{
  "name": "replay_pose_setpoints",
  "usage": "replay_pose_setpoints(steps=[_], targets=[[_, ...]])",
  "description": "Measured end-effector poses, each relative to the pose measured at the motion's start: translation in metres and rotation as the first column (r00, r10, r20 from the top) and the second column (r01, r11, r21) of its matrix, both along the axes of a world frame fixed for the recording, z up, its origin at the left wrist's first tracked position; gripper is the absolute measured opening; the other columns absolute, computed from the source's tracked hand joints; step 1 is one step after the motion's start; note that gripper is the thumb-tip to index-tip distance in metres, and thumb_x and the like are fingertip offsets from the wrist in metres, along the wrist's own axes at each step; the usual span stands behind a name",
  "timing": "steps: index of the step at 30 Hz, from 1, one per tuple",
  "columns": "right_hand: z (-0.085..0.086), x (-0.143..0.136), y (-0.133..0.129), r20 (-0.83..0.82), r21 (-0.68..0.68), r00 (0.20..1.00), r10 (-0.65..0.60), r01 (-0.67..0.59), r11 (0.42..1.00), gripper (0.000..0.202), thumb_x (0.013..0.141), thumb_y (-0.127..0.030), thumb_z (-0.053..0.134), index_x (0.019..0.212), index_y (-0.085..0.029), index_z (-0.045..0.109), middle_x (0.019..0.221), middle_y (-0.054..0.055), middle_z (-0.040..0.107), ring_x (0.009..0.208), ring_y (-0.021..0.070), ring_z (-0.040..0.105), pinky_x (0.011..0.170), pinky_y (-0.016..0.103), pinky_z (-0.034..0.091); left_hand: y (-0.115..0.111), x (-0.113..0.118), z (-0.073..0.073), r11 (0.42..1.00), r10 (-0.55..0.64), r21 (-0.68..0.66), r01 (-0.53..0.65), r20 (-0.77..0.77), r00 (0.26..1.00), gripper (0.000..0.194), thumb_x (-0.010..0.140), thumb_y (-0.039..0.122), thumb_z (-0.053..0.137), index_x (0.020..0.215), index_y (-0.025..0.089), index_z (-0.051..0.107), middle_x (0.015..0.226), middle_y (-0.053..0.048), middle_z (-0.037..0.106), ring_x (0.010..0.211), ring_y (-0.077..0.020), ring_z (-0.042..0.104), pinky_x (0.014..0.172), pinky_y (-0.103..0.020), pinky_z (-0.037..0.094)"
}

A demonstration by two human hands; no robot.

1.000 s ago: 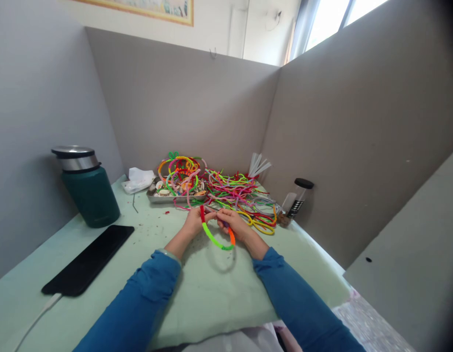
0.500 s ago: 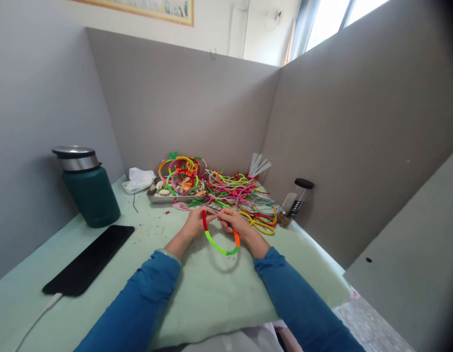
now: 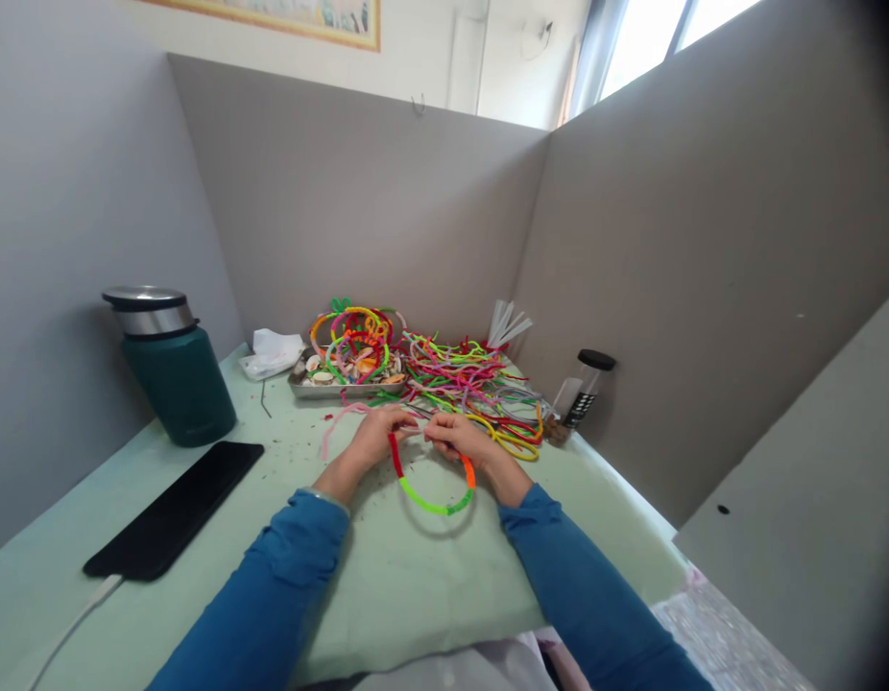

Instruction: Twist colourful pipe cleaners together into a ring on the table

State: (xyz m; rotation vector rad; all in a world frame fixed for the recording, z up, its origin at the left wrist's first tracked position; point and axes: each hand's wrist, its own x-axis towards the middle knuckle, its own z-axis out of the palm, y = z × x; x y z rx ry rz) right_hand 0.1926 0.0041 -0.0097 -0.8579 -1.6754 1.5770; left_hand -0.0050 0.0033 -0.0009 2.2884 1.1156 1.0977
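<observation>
A ring of fuzzy stems (image 3: 430, 506), red, lime, green and orange in turn, hangs between my two hands over the table. My left hand (image 3: 374, 437) is closed on its red end, and a pink stem (image 3: 329, 430) trails out to the left behind that hand. My right hand (image 3: 460, 440) pinches the other side, near the orange part. A thin pale length spans the small gap between the fingertips. Just behind my hands lies a heap of colourful fuzzy stems (image 3: 459, 369).
At the back, a metal tray (image 3: 344, 392) holds shells and finished-looking rings. Left stand a green bottle (image 3: 178, 384), a tissue pack (image 3: 272, 355) and a black phone (image 3: 175, 511) on a cable. A clear black-lidded bottle (image 3: 583, 398) leans at right.
My left hand has shifted slightly left, and the ring hangs wider and a little lower. More of the pink stem shows, now bending down to the left.
</observation>
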Motion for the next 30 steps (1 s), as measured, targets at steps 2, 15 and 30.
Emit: replay_pose_setpoints(steps=[2, 15, 30], targets=[[0.000, -0.001, 0.000, 0.013, 0.000, 1.000, 0.007, -0.007, 1.000, 0.030, 0.072, -0.041, 0.066, 0.071, -0.016, 0.051, 0.048, -0.008, 0.043, 0.035, 0.0030, 0.031, 0.034, 0.018, 0.019, 0.002, -0.002, -0.001, 1.000, -0.004, -0.020, 0.004, 0.005, 1.000, 0.015, 0.073, 0.027, 0.062, 0.076, 0.018, 0.073, 0.077, -0.007, 0.067, 0.074, -0.0180, 0.057, 0.069, -0.028, 0.042], [0.000, -0.002, -0.004, 0.158, 0.072, 0.986, 0.061, -0.073, 0.995, 0.028, 0.074, -0.042, 0.064, 0.072, -0.015, 0.054, 0.047, -0.008, 0.043, 0.037, 0.0035, 0.029, 0.034, 0.018, 0.019, 0.005, -0.010, 0.002, 0.993, 0.007, -0.120, -0.006, 0.003, 1.000, 0.015, 0.071, 0.030, 0.064, 0.072, 0.018, 0.073, 0.075, -0.005, 0.067, 0.072, -0.0168, 0.058, 0.068, -0.025, 0.043], [-0.014, -0.022, 0.006, 0.094, 0.292, 0.971, -0.218, 0.183, 0.939, 0.016, 0.082, -0.033, 0.054, 0.076, -0.018, 0.057, 0.046, -0.007, 0.046, 0.038, 0.0073, 0.036, 0.037, 0.019, 0.027, -0.024, 0.019, 0.031, 0.910, 0.412, 0.151, -0.386, -0.228, 0.882, 0.024, 0.076, 0.018, 0.057, 0.097, 0.020, 0.068, 0.113, -0.010, 0.059, 0.087, -0.0206, 0.059, 0.073, -0.029, 0.042]])
